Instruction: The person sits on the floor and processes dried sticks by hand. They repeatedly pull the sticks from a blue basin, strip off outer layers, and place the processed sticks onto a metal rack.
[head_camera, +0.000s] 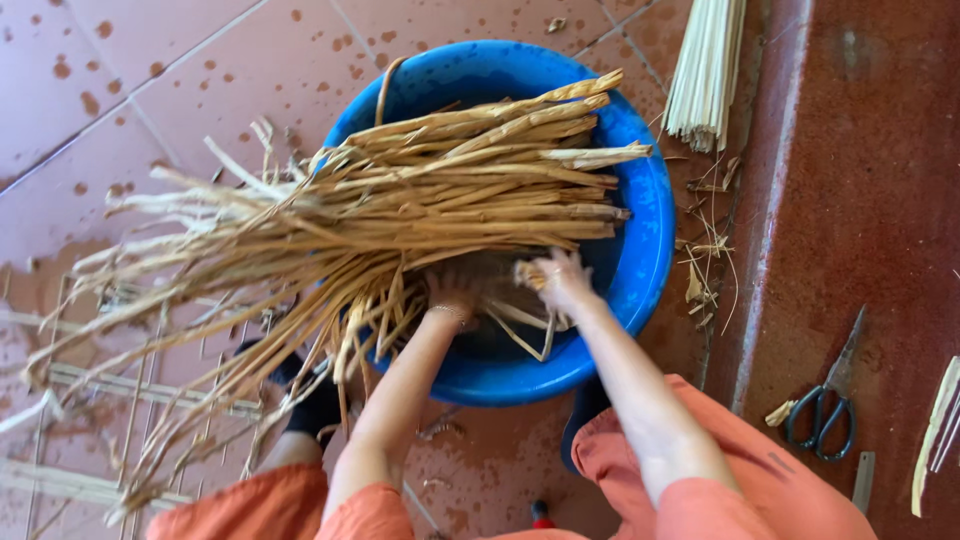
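Both hands reach into the blue basin (640, 270) on the tiled floor (150, 90): the left hand (452, 292) lies under the bundle of dried reeds (400, 210), its grip hidden, while the right hand (560, 280) closes on a few strands near the basin's right rim. The reeds overhang the left rim and fan across the floor; scissors (825, 405) lie well apart on the red ledge (880, 200).
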